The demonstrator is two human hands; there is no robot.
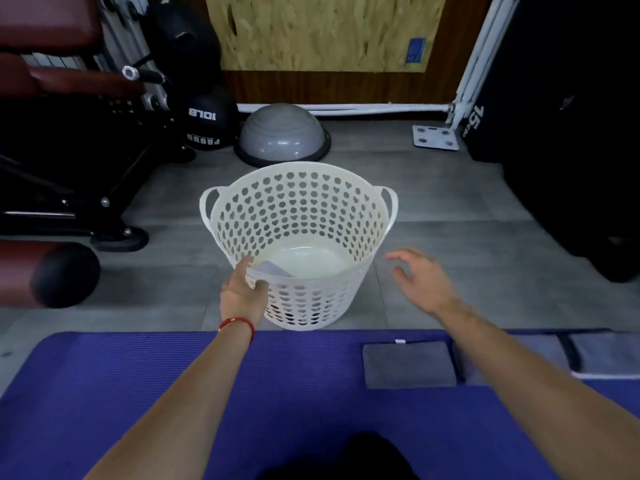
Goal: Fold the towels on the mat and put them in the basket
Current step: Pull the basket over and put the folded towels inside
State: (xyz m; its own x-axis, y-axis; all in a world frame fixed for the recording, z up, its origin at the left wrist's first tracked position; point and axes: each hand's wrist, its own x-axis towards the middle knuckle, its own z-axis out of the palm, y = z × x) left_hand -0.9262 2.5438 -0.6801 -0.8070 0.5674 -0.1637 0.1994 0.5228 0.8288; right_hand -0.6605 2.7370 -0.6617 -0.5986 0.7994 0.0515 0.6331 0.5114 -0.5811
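Observation:
A white plastic basket (304,206) with heart-shaped holes stands on the grey floor just beyond the purple mat (138,382). My left hand (242,292) grips the basket's near rim, thumb outside and fingers over the edge. A pale folded towel (272,269) lies inside on the basket's bottom, next to my left fingers. My right hand (424,280) hovers open to the right of the basket, fingers spread, holding nothing. A grey folded towel (408,364) lies on the mat at the right, with more towels (602,355) beside it toward the right edge.
A grey balance dome (282,135) sits behind the basket. A black weight bench (69,161) and a 10 lb ball (204,121) stand at the left, a dark roller (64,275) near the mat's left. A black padded block (571,133) fills the right side.

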